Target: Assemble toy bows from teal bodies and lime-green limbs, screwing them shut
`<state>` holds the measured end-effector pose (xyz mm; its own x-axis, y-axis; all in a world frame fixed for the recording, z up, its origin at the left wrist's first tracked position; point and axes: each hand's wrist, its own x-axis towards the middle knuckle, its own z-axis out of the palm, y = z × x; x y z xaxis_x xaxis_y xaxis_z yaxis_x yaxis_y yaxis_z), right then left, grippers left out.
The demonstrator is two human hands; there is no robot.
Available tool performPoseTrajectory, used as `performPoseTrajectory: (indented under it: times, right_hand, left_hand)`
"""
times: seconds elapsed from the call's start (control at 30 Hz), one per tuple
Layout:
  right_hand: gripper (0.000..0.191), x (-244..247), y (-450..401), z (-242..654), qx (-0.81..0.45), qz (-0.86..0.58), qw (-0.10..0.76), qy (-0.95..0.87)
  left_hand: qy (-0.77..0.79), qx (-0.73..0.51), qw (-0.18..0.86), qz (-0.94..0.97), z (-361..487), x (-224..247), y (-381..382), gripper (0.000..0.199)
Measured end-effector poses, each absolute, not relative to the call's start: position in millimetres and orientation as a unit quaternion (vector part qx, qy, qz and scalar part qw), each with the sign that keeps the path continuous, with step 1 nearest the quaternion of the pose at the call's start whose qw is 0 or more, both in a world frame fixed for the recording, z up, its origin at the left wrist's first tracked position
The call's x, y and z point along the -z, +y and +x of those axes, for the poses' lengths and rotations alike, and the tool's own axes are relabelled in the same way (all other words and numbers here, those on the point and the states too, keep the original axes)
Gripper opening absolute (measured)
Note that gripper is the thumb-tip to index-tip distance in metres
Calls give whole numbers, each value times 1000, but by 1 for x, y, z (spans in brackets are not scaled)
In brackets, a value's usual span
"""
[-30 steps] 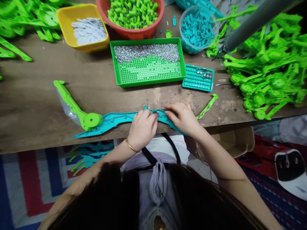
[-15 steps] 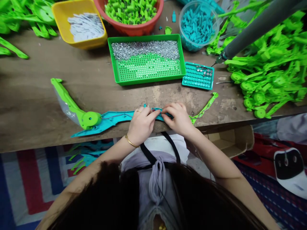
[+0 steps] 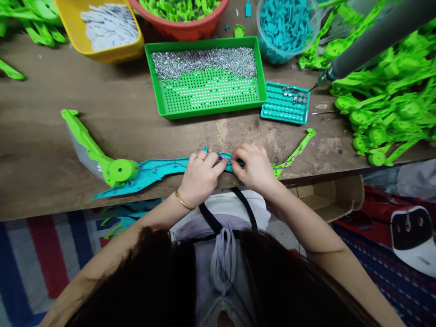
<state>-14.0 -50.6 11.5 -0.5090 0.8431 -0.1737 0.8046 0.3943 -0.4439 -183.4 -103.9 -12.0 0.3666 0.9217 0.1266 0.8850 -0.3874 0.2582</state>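
Note:
A long blue plastic piece [image 3: 153, 170] with thin wires along it lies near the table's front edge. On its left end sits a green arm with a round hub [image 3: 120, 171]; at its right, a slimmer green arm [image 3: 295, 153] angles up. Bent over the middle of the blue piece, my left hand [image 3: 201, 176] has its thumb and index finger close together on it. Just to the right, my right hand [image 3: 252, 166] is curled with thumb and fingertips pinched at the piece. Whatever small thing is between the fingertips is too small to make out.
Behind the hands stand a green tray of screws [image 3: 207, 111] and a small blue tray of metal discs [image 3: 284, 113]. Farther back are a yellow bin [image 3: 132, 50], a red bowl [image 3: 180, 29] and a clear tub [image 3: 289, 43]. A screwdriver [image 3: 368, 43] hangs before heaped green parts [image 3: 391, 104].
The view has shifted slightly, so the trays and bins sit higher and more spread out. My left thumb and index finger have drawn back a little from my right fingertips.

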Motion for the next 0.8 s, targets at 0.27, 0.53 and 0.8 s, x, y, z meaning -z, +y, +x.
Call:
performPoseTrajectory:
  times: [0.27,0.53,0.8]
  right_hand:
    - [16,-22,-47,-8,-287,-494,41,-820]
    - [13,-22,-76,45,-241,-536,117,-801]
    - [21,-9,-92,45,-136,-500,87,-851]
  left_hand:
    - [540,-125,37,832,-187,13,-104,35]
    - [531,-193,168,808,-194,-1,-97,31]
    - [531,-207,94,816,-187,8,-105,35]
